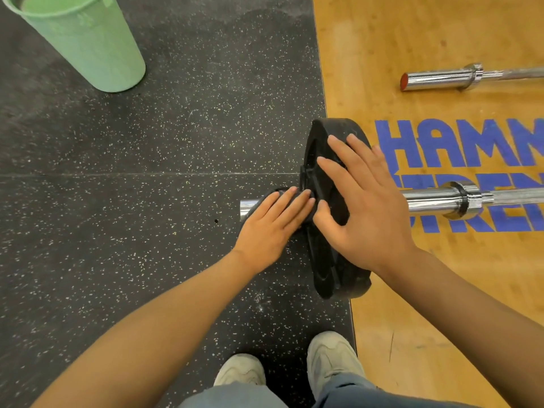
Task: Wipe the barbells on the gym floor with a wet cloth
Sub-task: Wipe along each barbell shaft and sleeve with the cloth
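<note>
A green bucket [85,42] stands at the far left on the speckled black floor [117,201], well apart from the work; nearer the middle, the left hand [270,228] lies flat, fingers straight and close together, pressing a dark cloth [266,201] onto the chrome end of the bar [471,201]; the cloth seems draped over the sleeve, though the hand hides most of it. Just beside it, the plate [321,148] stands upright on the bar at the seam between black floor and wooden platform [441,290]; the right hand [368,207] rests spread on the plate's face, fingers straight, thumb low. Farther right a second bar [441,79] lies on the platform; below, two pale shoes [332,357].
</note>
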`<move>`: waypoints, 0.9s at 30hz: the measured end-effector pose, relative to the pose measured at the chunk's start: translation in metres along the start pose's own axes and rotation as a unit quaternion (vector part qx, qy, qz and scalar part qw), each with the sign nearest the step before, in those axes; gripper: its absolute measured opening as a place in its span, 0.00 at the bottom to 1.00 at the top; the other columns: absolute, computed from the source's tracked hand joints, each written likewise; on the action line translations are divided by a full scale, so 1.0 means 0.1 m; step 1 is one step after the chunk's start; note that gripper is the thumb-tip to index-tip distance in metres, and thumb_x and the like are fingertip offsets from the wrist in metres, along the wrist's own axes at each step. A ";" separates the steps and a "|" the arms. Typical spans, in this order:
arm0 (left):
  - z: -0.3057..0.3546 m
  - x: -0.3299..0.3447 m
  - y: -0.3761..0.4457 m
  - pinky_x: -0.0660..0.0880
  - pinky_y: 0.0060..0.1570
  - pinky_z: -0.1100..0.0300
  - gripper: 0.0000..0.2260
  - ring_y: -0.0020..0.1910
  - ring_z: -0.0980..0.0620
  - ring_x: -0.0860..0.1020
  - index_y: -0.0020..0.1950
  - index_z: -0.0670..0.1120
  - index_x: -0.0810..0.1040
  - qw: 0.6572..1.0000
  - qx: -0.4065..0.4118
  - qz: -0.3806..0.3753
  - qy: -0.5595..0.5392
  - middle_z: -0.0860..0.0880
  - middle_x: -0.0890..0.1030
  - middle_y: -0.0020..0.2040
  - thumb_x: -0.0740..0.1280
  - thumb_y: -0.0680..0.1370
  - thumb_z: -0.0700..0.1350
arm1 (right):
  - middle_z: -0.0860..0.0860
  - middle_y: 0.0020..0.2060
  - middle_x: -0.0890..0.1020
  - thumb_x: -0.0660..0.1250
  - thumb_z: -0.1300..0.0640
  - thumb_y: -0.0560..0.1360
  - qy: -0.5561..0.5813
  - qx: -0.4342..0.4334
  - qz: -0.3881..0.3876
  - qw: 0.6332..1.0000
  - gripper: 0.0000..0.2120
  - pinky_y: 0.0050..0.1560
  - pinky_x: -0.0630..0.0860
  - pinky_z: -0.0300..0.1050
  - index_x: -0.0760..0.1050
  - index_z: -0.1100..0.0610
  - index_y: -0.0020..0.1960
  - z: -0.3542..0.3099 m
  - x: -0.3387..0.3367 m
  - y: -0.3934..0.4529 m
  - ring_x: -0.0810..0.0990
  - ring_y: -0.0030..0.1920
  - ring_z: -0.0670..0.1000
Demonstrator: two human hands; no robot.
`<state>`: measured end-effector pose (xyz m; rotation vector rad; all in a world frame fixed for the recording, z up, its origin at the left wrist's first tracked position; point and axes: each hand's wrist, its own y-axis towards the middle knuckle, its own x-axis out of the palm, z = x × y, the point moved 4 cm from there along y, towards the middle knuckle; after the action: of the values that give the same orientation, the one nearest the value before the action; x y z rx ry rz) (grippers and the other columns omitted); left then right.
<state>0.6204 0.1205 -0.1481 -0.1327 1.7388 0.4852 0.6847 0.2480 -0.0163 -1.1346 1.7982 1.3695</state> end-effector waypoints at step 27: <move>0.16 -0.09 0.34 0.68 0.68 0.49 0.26 0.66 0.43 0.76 0.72 0.39 0.70 0.980 -0.193 0.003 -0.055 0.43 0.77 0.67 0.40 0.85 0.48 | 0.56 0.73 0.70 0.63 0.54 0.74 0.004 0.005 -0.003 1.000 0.23 0.78 0.56 0.58 0.76 0.62 0.67 -0.02 -0.01 -0.01 0.63 0.77 0.58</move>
<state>0.6251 0.1556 -0.1331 -0.3703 1.5206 0.8174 0.6862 0.2465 -0.0150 -1.1400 1.8035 1.3544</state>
